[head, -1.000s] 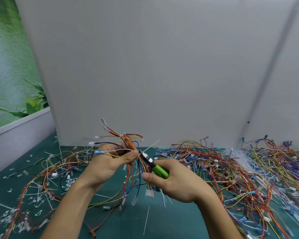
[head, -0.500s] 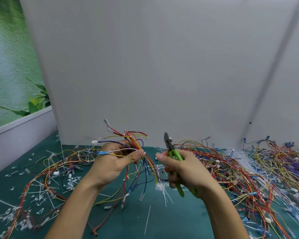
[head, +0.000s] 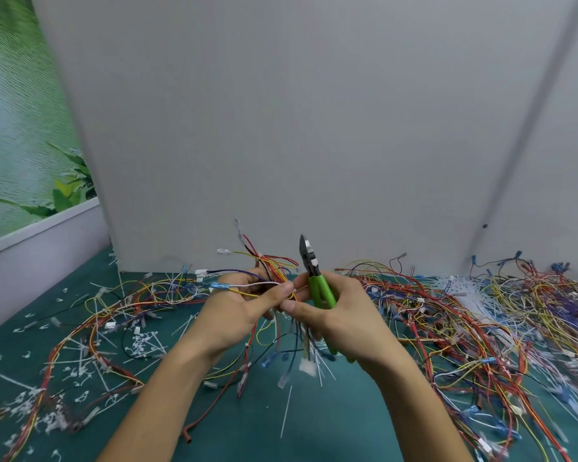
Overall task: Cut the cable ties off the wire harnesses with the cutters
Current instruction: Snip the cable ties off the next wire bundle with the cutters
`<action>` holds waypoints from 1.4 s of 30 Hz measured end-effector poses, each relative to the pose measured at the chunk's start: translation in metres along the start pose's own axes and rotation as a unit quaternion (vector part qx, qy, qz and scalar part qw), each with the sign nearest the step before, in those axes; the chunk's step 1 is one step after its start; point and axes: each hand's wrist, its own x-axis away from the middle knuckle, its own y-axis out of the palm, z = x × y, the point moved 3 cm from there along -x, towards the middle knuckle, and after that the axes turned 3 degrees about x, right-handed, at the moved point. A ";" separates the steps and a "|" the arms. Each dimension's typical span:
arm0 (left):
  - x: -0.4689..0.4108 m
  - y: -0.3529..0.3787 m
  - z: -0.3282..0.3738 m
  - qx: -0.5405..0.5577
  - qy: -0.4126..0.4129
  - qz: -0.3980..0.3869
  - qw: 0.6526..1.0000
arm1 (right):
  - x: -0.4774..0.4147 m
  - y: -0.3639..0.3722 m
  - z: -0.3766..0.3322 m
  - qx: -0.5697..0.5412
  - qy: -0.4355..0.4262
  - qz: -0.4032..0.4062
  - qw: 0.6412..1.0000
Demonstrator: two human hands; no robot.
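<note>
Head view only. Centre frame, slightly low: left hand (head: 237,305) pinches a harness (head: 271,265) between thumb and curled fingers. Wire ends fan upward above the fist; red, yellow, blue and white leads, several with small connectors. More leads hang below the hand, blurred, down toward the mat (head: 314,428).

Right hand (head: 341,315) sits just beside the left, thumbs almost touching. Its fingers are wrapped round the green handles of the cutters (head: 317,285), thumb lying across the front. Tool upright, nose pointing up, raised beside the harness ends, apart from them. Jaws look nearly together. A white scrap (head: 307,244) sits at the tip; cannot tell whether it is caught between the blades.

Right half of frame: a big pile (head: 481,315) of tangled harnesses on the mat, running to the right edge. Left of centre: a looser spread of wires (head: 114,315) along the mat.

Lower left: cut ties (head: 144,341), white, scattered over the mat among the wires. One long white strip (head: 286,411) lies alone at lower centre.

Behind everything a grey panel (head: 314,128) stands upright. Upper left: a green poster (head: 14,111) with leaves.
</note>
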 end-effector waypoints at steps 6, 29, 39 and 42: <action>-0.001 -0.005 0.006 0.021 -0.004 -0.015 1.000 | -0.004 -0.027 0.006 -0.088 0.005 0.081 0.993; -0.007 -0.015 0.005 -0.009 0.121 0.104 0.987 | -0.015 -0.041 0.021 -0.402 0.119 0.023 0.908; -0.012 -0.017 -0.003 0.047 0.098 0.118 0.987 | -0.013 -0.041 0.026 -0.374 0.112 0.006 0.920; -0.013 -0.018 -0.005 0.069 0.070 0.115 0.988 | -0.013 -0.042 0.025 -0.390 0.109 0.000 0.914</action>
